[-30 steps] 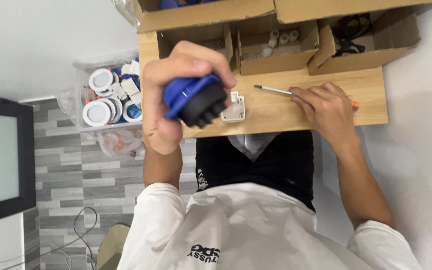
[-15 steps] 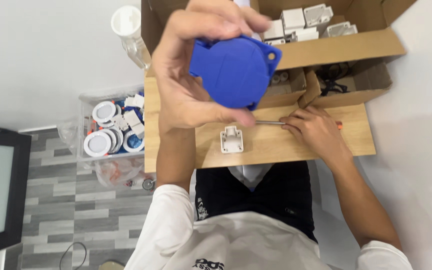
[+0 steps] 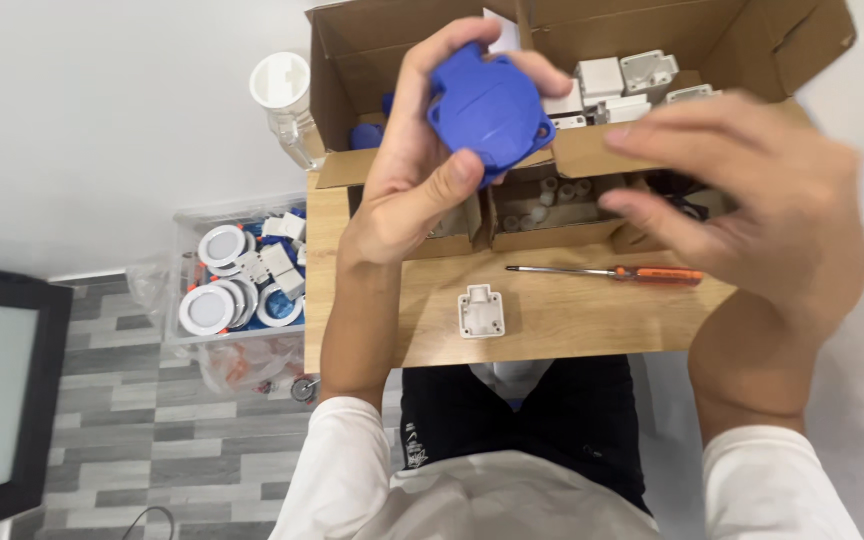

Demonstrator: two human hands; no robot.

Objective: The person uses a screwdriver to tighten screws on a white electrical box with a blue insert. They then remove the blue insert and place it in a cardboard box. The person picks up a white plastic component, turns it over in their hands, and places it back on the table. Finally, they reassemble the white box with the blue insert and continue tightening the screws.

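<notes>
Left hand [image 3: 422, 180] is up over the wooden table [image 3: 572, 325], gripping a round socket cover [image 3: 490, 108] above the open cardboard boxes [image 3: 392, 60] at the table's far edge. Right hand [image 3: 752, 200] hovers to the right of it, fingers spread, touching nothing. Below that hand, a screwdriver [image 3: 607, 272] lies flat on the table, parallel to the front edge. Nearer the person, left of the screwdriver, a small square plastic part [image 3: 480, 311] sits alone. In the far right box, what look like boxy plastic housings [image 3: 617, 80]. Off the table's left side, down on the floor, a clear bin [image 3: 237, 270] holds round fittings.
</notes>
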